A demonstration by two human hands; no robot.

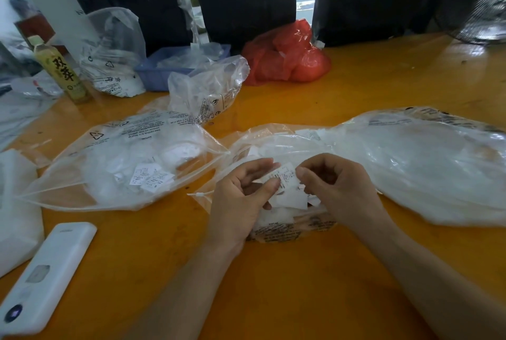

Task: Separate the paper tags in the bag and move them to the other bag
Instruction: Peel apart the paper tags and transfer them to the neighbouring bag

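Paper tags (286,179) sit pinched between the left hand (241,197) and right hand (335,189), over the middle bag's (276,145) open mouth. Left of the left hand, the other bag (123,164) gapes toward them. Bare orange table (273,285) lies below both wrists.

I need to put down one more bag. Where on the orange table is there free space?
The largest bare patch of the table is the near edge, between the white phone and the forearms. Another lies at the far right, behind the big clear bag and right of the red bag. The far left, around the bottle, is crowded.
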